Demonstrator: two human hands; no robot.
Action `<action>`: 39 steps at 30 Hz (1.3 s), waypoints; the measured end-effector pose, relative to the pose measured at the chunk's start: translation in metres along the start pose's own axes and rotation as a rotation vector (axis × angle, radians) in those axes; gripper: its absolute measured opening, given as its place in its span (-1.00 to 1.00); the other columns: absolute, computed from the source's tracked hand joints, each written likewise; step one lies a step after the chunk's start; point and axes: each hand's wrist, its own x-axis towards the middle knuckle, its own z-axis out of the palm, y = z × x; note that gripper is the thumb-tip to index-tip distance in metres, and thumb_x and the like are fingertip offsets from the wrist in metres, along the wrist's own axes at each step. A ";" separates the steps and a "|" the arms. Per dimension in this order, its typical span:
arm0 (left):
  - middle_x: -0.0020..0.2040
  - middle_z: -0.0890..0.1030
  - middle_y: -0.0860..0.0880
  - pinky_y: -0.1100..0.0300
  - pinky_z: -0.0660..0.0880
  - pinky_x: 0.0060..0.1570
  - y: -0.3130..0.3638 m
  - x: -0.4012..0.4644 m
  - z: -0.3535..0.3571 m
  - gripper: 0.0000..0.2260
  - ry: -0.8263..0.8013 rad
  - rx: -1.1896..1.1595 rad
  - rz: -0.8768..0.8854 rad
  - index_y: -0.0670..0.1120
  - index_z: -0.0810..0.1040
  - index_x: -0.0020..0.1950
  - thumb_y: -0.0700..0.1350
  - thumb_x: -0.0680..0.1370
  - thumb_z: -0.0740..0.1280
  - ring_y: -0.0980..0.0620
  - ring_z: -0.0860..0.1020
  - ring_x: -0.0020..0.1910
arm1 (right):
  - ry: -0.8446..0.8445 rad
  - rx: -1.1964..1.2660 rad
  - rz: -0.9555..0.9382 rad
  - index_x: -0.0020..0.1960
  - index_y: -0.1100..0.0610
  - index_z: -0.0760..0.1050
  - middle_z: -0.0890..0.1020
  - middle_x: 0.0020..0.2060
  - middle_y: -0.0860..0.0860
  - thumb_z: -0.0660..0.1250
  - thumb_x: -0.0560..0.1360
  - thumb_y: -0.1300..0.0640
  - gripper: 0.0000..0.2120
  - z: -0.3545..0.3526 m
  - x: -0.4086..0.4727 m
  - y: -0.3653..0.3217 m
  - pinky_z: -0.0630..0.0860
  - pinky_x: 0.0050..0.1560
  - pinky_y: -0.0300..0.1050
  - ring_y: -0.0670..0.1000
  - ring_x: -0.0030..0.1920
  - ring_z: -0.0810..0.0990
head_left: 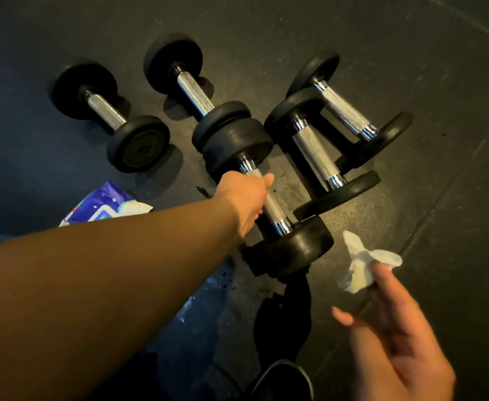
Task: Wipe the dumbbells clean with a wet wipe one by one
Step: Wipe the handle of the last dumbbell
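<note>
Several black dumbbells with knurled chrome handles lie on the dark rubber floor. My left hand (246,201) grips the handle of the nearest dumbbell (298,244), in the middle of the view, with the thumb over the bar. My right hand (393,328) is at the lower right and pinches a crumpled white wet wipe (361,264) between its fingertips, just right of that dumbbell's near weight. Beyond lie a small dumbbell (137,143) at the left, a longer one (197,94) in the middle, and two (318,151) (350,111) side by side at the right.
A blue and white wet wipe pack (104,205) lies on the floor at the left, partly behind my left forearm. A dark shoe (283,380) shows at the bottom edge. Small wet spots mark the floor (439,68) beneath my arm.
</note>
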 end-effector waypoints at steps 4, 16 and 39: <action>-0.25 0.64 -0.10 0.20 0.50 -0.39 0.018 0.002 0.019 -0.64 0.015 0.131 -0.006 -0.16 0.59 0.04 0.10 0.46 0.49 0.00 0.56 -0.42 | 0.021 -0.046 0.001 0.31 0.08 0.56 0.65 0.23 -0.09 0.30 0.34 0.69 -0.28 -0.004 0.001 -0.001 0.60 0.06 -0.18 -0.27 0.11 0.63; -0.21 0.65 -0.13 0.07 0.63 -0.02 0.032 -0.002 0.028 -0.49 0.002 0.327 0.002 -0.19 0.55 0.15 0.22 0.48 0.41 -0.02 0.63 -0.28 | 0.090 -0.116 -0.103 0.34 0.11 0.54 0.60 0.30 -0.02 0.26 0.34 0.72 -0.26 -0.016 0.007 0.009 0.63 0.00 -0.22 -0.13 0.28 0.58; -0.06 0.65 0.37 0.40 0.50 -0.02 -0.090 -0.131 -0.181 -0.69 0.001 0.521 0.278 0.45 0.53 0.05 0.41 0.34 0.29 0.44 0.59 -0.11 | -0.006 -0.863 -0.510 0.38 0.22 0.26 0.31 0.43 0.14 0.28 0.41 0.17 -0.45 0.018 0.293 -0.028 0.40 0.36 0.13 0.16 0.39 0.33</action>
